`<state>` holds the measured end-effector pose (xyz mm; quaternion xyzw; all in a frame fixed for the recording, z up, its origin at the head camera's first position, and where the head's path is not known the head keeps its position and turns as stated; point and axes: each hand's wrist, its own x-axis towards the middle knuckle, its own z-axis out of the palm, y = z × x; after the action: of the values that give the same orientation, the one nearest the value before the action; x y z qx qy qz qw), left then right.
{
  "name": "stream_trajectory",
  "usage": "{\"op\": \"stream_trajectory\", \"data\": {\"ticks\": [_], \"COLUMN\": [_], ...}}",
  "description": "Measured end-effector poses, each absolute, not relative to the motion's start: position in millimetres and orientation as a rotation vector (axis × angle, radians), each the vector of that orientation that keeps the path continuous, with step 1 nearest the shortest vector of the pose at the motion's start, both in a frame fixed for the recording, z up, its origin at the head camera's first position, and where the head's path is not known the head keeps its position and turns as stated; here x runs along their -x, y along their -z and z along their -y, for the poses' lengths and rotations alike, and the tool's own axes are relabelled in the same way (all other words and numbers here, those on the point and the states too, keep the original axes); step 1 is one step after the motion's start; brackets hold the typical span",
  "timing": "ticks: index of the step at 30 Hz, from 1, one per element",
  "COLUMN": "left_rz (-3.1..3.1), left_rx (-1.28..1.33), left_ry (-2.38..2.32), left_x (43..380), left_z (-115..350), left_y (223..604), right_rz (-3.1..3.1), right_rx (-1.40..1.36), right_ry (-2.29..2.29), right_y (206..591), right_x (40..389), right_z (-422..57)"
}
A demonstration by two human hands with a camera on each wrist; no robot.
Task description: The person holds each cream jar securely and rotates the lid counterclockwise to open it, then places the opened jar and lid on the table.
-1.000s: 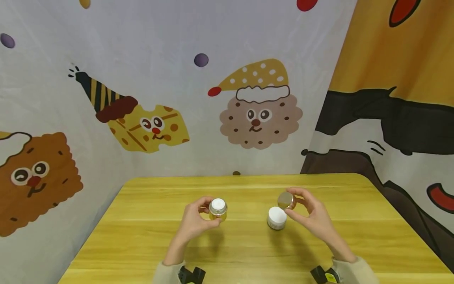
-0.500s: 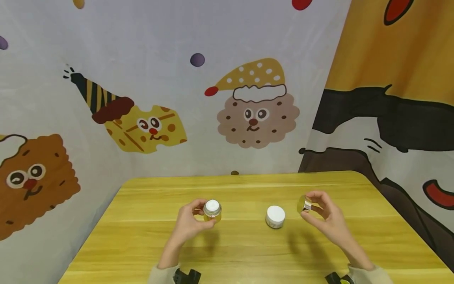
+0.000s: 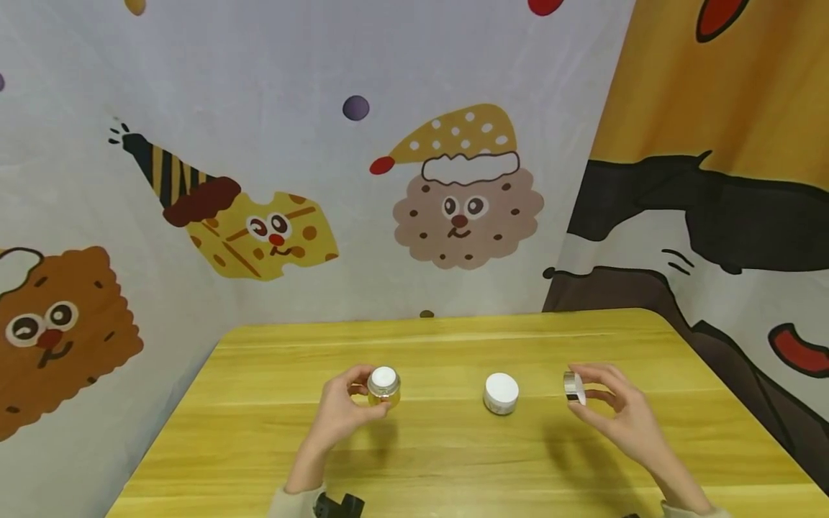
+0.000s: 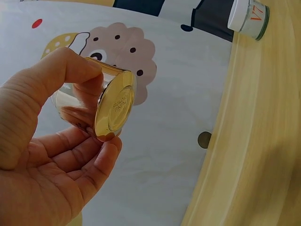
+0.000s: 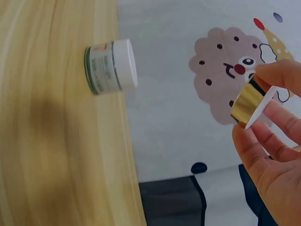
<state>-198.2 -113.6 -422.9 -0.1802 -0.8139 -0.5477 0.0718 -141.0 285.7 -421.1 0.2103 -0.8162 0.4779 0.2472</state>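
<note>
My left hand (image 3: 346, 403) grips a small gold-tinted cream jar (image 3: 385, 392) by its sides, held above the table with its white top facing up. In the left wrist view the jar's gold base (image 4: 115, 104) shows, with fine print on it. To the right, my right hand (image 3: 618, 406) pinches a shiny gold jar lid (image 3: 573, 388) by its rim, tilted on edge. The right wrist view shows the lid's gold side (image 5: 247, 102) and white underside. Between the hands a second jar, white-lidded (image 3: 501, 392), stands upright on the table, touched by neither hand.
The wood-grain table (image 3: 440, 467) runs back to a pale cloth backdrop (image 3: 311, 86) printed with cartoon snacks. An orange, black and white printed cloth (image 3: 745, 216) hangs at the right. Dark devices sit at the wrists, one (image 3: 340, 506) on the left.
My right hand has moved right, away from above the white-lidded jar, and turned the gold lid so its white underside shows. The left hand still holds its jar, shifted slightly left in view.
</note>
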Motion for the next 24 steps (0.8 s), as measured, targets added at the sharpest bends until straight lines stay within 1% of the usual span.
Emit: {"op": "stream_trajectory", "data": {"ticks": [11, 18, 24], "left_rz": [2.447, 2.478, 2.543], "left_rx": [0.519, 0.498, 0.478], "left_ry": [1.616, 1.618, 1.542], "left_x": [198, 198, 198], "left_z": [119, 120, 121], "left_y": [426, 425, 424], "right_rz": [2.411, 2.493, 2.561], "right_rx": [-0.372, -0.388, -0.426], "right_ry": [-0.977, -0.848, -0.84], "right_y": [429, 435, 444], "right_x": [131, 132, 134], "right_z": [-298, -301, -304]}}
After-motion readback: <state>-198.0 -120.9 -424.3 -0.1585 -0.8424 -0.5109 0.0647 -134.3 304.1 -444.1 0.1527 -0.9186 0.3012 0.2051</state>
